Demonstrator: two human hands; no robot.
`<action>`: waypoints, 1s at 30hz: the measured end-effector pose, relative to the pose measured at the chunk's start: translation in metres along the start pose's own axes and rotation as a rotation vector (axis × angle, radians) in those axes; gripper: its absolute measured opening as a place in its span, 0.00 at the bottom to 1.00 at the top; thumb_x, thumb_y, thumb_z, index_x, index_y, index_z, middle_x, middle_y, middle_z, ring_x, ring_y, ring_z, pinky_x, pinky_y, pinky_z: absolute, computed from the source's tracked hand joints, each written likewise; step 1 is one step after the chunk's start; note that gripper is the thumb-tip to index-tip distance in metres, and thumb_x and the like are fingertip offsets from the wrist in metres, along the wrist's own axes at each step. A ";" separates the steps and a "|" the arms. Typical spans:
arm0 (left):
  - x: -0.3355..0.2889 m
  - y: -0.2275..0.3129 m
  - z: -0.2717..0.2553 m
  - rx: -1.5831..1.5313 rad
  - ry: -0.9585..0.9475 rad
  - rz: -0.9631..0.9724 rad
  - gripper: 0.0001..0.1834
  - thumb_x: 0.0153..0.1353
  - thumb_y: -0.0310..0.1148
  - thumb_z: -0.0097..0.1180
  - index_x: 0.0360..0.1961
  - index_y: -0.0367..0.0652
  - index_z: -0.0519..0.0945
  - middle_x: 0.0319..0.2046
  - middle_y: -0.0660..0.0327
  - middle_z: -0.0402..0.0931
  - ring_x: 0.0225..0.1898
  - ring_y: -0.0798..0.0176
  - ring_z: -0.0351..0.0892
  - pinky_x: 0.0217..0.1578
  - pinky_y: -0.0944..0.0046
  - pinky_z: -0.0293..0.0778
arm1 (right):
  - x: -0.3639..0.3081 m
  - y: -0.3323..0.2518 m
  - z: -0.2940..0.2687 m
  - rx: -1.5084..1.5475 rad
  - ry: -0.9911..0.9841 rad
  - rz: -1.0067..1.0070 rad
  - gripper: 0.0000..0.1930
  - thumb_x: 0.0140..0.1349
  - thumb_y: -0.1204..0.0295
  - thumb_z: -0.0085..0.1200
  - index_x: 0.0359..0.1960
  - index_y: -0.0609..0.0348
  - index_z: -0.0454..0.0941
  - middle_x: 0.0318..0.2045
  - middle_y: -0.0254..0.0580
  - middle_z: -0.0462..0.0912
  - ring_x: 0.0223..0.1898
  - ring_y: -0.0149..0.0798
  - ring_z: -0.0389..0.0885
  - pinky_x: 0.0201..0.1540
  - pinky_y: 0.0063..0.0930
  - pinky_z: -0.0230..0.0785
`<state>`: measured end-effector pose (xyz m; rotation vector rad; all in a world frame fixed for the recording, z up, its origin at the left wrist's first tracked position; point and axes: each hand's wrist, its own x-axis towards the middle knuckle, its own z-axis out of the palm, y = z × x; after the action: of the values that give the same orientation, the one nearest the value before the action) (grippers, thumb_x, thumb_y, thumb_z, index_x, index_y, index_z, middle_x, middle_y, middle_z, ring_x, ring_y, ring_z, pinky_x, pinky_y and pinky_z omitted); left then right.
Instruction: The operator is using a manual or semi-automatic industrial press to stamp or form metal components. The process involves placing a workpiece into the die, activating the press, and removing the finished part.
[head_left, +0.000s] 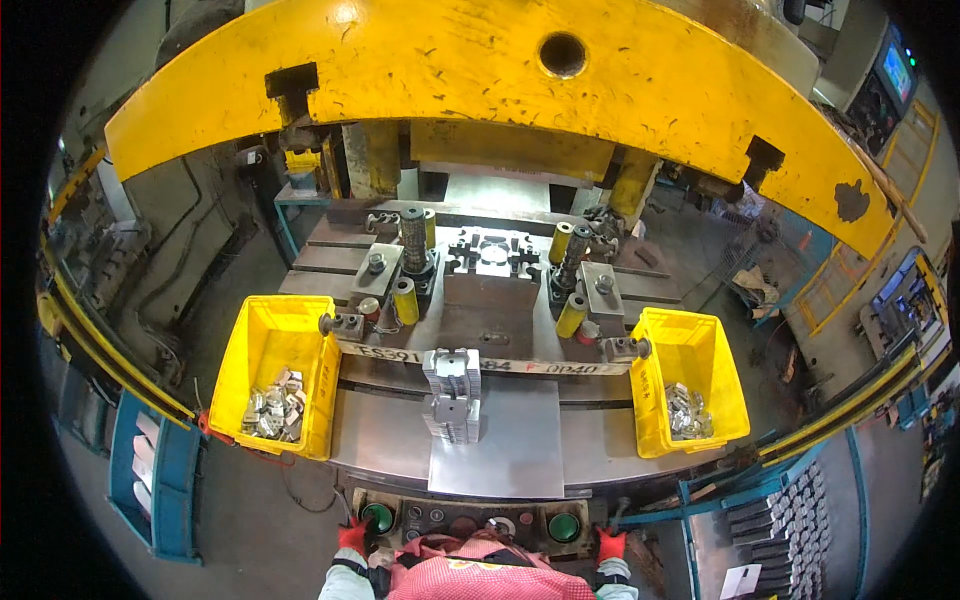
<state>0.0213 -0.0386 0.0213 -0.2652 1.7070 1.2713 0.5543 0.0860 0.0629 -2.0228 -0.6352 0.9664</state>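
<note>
At the near edge stands a control panel (455, 518) with a round green button at each end. My left hand (353, 537), in a red glove, is at the panel's left end beside the left green button (378, 517). My right hand (610, 545), gloved in red too, is at the right end, near the right green button (564, 527). The fingers of both hands are too small and hidden to make out. Beyond the panel, two stacks of grey metal parts (453, 372) stand on a bare metal plate (510, 450). Farther back, a lit die (493, 255) sits in the press.
Yellow bins (322, 400) (645, 400) holding small metal pieces flank the press table. A thick yellow press beam (430, 60) spans above. Guide posts (413, 240) flank the die. At right, a blue-framed rack (855, 500) holds rows of metal parts; a blue cart (180, 510) stands at left.
</note>
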 end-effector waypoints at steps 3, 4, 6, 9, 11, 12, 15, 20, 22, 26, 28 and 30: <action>0.021 -0.003 0.002 0.211 0.099 0.066 0.55 0.31 0.37 0.70 0.58 0.43 0.47 0.49 0.52 0.64 0.44 0.51 0.69 0.30 0.46 0.71 | 0.004 0.012 0.030 -0.339 -0.165 -0.002 0.40 0.39 0.63 0.65 0.51 0.71 0.58 0.47 0.56 0.69 0.44 0.45 0.71 0.46 0.35 0.65; 0.023 0.000 0.012 0.339 0.142 0.080 0.53 0.31 0.35 0.70 0.57 0.42 0.49 0.49 0.53 0.64 0.43 0.52 0.69 0.29 0.47 0.71 | 0.007 0.013 0.032 -0.441 -0.175 0.001 0.42 0.38 0.58 0.65 0.51 0.70 0.58 0.46 0.59 0.69 0.44 0.47 0.72 0.46 0.36 0.65; 0.019 0.000 0.005 0.281 0.200 0.088 0.49 0.30 0.32 0.69 0.54 0.43 0.52 0.49 0.54 0.64 0.42 0.52 0.69 0.31 0.48 0.70 | 0.000 -0.004 0.039 -0.606 -0.196 0.051 0.43 0.35 0.53 0.65 0.50 0.70 0.60 0.45 0.59 0.71 0.44 0.49 0.72 0.45 0.37 0.66; -0.018 0.017 0.051 0.372 0.228 0.104 0.50 0.30 0.31 0.68 0.55 0.38 0.50 0.52 0.52 0.62 0.48 0.52 0.67 0.45 0.58 0.66 | 0.002 -0.001 0.027 -0.707 -0.096 0.064 0.44 0.32 0.49 0.64 0.47 0.69 0.62 0.42 0.61 0.72 0.46 0.52 0.71 0.45 0.39 0.66; -0.010 0.011 0.037 0.469 0.324 0.228 0.54 0.30 0.33 0.68 0.57 0.35 0.47 0.54 0.52 0.61 0.52 0.53 0.64 0.50 0.63 0.61 | -0.002 -0.002 0.035 -0.725 -0.067 -0.007 0.40 0.34 0.48 0.63 0.43 0.69 0.64 0.40 0.62 0.73 0.46 0.54 0.70 0.45 0.39 0.65; -0.006 0.010 0.033 0.526 0.362 0.287 0.56 0.30 0.33 0.68 0.58 0.33 0.45 0.55 0.53 0.60 0.54 0.54 0.62 0.52 0.65 0.58 | -0.004 -0.005 0.036 -0.679 -0.109 -0.014 0.43 0.33 0.50 0.63 0.46 0.71 0.61 0.40 0.62 0.73 0.45 0.54 0.71 0.45 0.38 0.65; 0.006 0.005 0.027 0.529 0.296 0.221 0.60 0.30 0.35 0.68 0.59 0.30 0.40 0.56 0.52 0.58 0.57 0.55 0.57 0.55 0.67 0.54 | -0.002 -0.005 0.036 -0.673 -0.104 -0.018 0.44 0.34 0.55 0.64 0.48 0.73 0.57 0.40 0.61 0.74 0.44 0.53 0.72 0.45 0.37 0.66; 0.035 -0.012 0.014 0.389 0.282 0.292 0.58 0.30 0.30 0.68 0.59 0.32 0.41 0.55 0.53 0.60 0.57 0.57 0.58 0.54 0.67 0.55 | 0.014 0.019 0.039 -0.757 -0.112 -0.101 0.42 0.34 0.53 0.64 0.45 0.71 0.59 0.38 0.61 0.74 0.43 0.53 0.72 0.44 0.38 0.66; 0.028 -0.011 0.021 0.316 0.263 0.278 0.57 0.31 0.27 0.67 0.59 0.33 0.40 0.54 0.53 0.61 0.56 0.58 0.59 0.54 0.66 0.57 | 0.016 0.024 0.039 -0.765 -0.107 -0.090 0.42 0.33 0.52 0.64 0.45 0.71 0.59 0.37 0.62 0.74 0.43 0.54 0.72 0.44 0.39 0.67; 0.029 -0.009 0.014 0.285 0.238 0.284 0.56 0.33 0.23 0.65 0.59 0.34 0.39 0.55 0.53 0.61 0.55 0.59 0.60 0.52 0.65 0.59 | 0.003 0.006 0.041 -0.711 -0.091 0.008 0.42 0.33 0.51 0.64 0.44 0.69 0.59 0.36 0.61 0.75 0.42 0.56 0.73 0.43 0.40 0.67; 0.027 -0.007 0.021 0.281 0.247 0.283 0.56 0.31 0.22 0.66 0.59 0.34 0.39 0.55 0.53 0.60 0.54 0.59 0.61 0.51 0.64 0.60 | 0.004 0.008 0.040 -0.687 -0.089 0.018 0.42 0.33 0.50 0.64 0.44 0.70 0.60 0.38 0.61 0.74 0.43 0.55 0.72 0.43 0.39 0.66; 0.023 -0.006 0.025 0.194 0.230 0.293 0.55 0.30 0.21 0.66 0.58 0.34 0.41 0.54 0.52 0.60 0.53 0.59 0.62 0.48 0.63 0.63 | 0.006 0.008 0.036 -0.658 -0.114 0.029 0.44 0.32 0.49 0.64 0.44 0.72 0.61 0.40 0.61 0.73 0.45 0.54 0.71 0.45 0.38 0.65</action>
<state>0.0273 -0.0126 -0.0002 -0.0478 2.1113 1.3097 0.5298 0.1020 0.0397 -2.5573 -1.0976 0.9756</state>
